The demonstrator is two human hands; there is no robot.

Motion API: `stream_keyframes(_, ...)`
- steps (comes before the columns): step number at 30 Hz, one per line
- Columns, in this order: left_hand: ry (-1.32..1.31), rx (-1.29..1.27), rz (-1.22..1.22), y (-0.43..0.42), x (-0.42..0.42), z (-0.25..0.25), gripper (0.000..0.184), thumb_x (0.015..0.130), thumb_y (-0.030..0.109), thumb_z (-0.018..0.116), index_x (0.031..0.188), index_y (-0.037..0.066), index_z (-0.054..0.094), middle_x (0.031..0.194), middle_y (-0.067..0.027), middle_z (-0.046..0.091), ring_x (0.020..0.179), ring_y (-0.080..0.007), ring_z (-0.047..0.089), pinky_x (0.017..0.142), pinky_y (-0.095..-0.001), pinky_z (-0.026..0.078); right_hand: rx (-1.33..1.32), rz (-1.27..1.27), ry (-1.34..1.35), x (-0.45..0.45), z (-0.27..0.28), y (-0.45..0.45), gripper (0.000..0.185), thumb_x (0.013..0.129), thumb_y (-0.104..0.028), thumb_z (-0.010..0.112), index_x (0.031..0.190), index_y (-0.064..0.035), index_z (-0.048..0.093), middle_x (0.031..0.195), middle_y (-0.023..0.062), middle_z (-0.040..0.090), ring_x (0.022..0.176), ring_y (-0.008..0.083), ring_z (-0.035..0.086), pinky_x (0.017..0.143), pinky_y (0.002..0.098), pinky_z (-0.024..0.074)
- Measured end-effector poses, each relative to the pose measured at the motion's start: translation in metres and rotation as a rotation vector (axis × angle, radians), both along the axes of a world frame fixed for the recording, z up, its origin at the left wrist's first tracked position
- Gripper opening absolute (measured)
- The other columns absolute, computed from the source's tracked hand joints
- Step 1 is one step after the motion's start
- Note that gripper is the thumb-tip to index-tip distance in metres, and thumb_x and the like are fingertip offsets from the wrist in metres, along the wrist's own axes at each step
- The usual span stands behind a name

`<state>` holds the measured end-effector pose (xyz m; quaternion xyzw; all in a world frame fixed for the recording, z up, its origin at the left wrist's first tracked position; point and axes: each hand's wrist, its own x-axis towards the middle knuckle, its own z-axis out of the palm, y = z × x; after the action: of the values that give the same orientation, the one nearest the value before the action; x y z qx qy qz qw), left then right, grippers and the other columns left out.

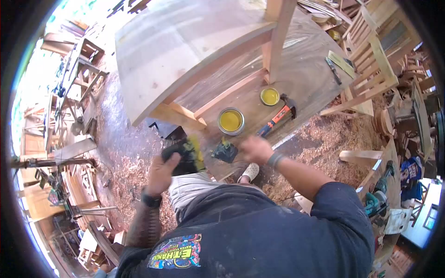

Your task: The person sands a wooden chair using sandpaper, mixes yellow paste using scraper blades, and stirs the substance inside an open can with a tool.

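Gripping a dark, yellow-smeared plate (189,156) firmly in the left hand (160,176), by the near left edge of the tabletop (308,65). With the right hand (257,150) curled, touching or just beside a smaller dark scraper (225,152) at the near corner; too blurred to tell if pinching. Near an open can (231,121).

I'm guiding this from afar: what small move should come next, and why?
Probably bring the dark scraper by the right hand to the black plate in the left hand and gather yellow paste: it streaks the plate's edge, and the scraper is close by, not touching it.
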<state>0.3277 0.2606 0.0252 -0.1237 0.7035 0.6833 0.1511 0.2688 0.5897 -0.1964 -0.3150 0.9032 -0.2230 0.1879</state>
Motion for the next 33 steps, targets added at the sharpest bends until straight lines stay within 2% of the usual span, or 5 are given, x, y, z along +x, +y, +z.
stream_keyframes(5, -0.088, 0.097, 0.061, 0.002, 0.004, -0.134, 0.031, 0.106, 0.02, 0.06, 0.128, -0.001, 0.069, 0.116, -0.0078, 0.074, 0.097, -0.0137, 0.069, 0.085, -0.0325, 0.056, 0.036, 0.172, 0.227, 0.047, -0.015, -0.077, 0.081, 0.088, -0.039, 0.067, 0.154, 0.0001, 0.041, 0.159, 0.0198, 0.04, 0.143, 0.0437, 0.041, 0.12, 0.057, 0.0312)
stream_keyframes(19, -0.231, 0.297, 0.202, 0.049, -0.053, -0.201, 0.029, 0.103, 0.028, 0.065, 0.105, 0.001, 0.073, 0.095, -0.0059, 0.075, 0.082, -0.015, 0.07, 0.07, -0.0319, 0.055, -0.15, 0.419, 0.34, 0.047, -0.034, -0.016, 0.047, 0.086, -0.03, 0.066, 0.131, -0.0189, 0.07, 0.132, -0.004, 0.065, 0.122, 0.0215, 0.056, 0.114, 0.0504, 0.037)
stream_keyframes(27, -0.258, 0.245, 0.112, 0.057, -0.059, -0.196, 0.023, 0.103, 0.023, 0.064, 0.104, 0.002, 0.073, 0.094, -0.006, 0.075, 0.08, -0.0161, 0.07, 0.067, -0.0336, 0.059, -0.713, -0.891, -0.693, -0.002, 0.079, 0.04, 0.015, 0.104, -0.017, 0.067, 0.098, -0.0038, 0.065, 0.08, 0.0027, 0.063, 0.079, 0.0102, 0.061, 0.071, 0.0335, 0.0542)
stream_keyframes(31, -0.208, 0.297, 0.03, 0.07, -0.06, -0.198, 0.022, 0.103, 0.021, 0.063, 0.104, 0.001, 0.072, 0.094, -0.0066, 0.074, 0.08, -0.0162, 0.07, 0.069, -0.0344, 0.06, -0.372, -0.213, 0.515, -0.009, 0.135, 0.038, 0.013, 0.09, -0.005, 0.071, 0.101, -0.0084, 0.066, 0.092, 0.0063, 0.068, 0.085, 0.0255, 0.064, 0.076, 0.039, 0.0545)
stream_keyframes(33, -0.186, 0.326, 0.051, 0.081, -0.063, -0.189, 0.023, 0.103, 0.021, 0.063, 0.103, 0.0, 0.072, 0.092, -0.0073, 0.074, 0.078, -0.0168, 0.07, 0.069, -0.0349, 0.06, -0.281, -0.114, 0.548, -0.006, 0.139, 0.022, 0.02, 0.081, -0.007, 0.07, 0.1, -0.013, 0.065, 0.097, 0.0053, 0.066, 0.088, 0.0295, 0.061, 0.077, 0.041, 0.0532)
